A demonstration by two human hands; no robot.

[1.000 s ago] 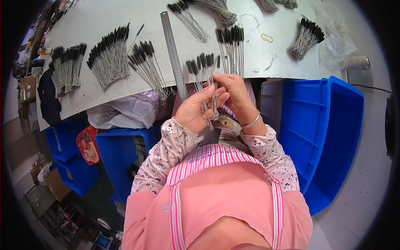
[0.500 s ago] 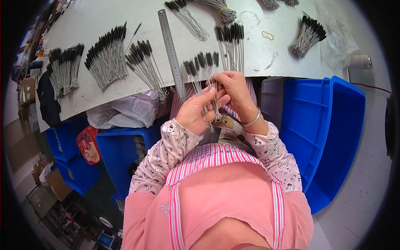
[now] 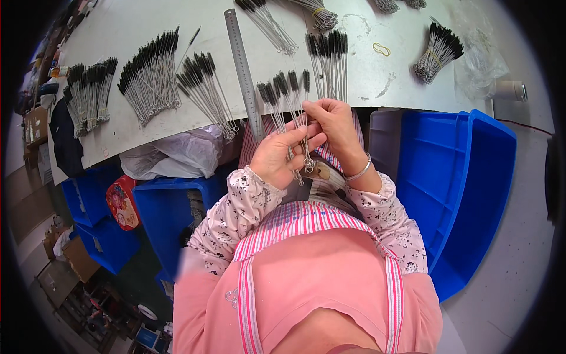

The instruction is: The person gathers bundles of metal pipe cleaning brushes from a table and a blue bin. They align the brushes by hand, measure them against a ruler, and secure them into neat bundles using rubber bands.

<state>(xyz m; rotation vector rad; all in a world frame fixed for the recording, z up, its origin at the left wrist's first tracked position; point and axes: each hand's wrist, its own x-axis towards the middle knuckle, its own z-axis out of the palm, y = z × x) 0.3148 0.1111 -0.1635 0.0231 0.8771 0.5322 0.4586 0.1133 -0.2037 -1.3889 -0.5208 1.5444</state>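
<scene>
Slim black-bristled brushes with looped wire stems (image 3: 282, 83): fanned near the table's (image 3: 383, 97) near edge, right of a long steel ruler (image 3: 240, 65). Left hand (image 3: 276, 156): curled around the stems. Right hand (image 3: 335, 125): fingertips pinched at the rightmost ones. Risk: loosened grip, stems slipping or loops tangling. Writing: ruler graduations; blue lettering, illegible, on pink-striped fabric apron (image 3: 277, 236).
</scene>
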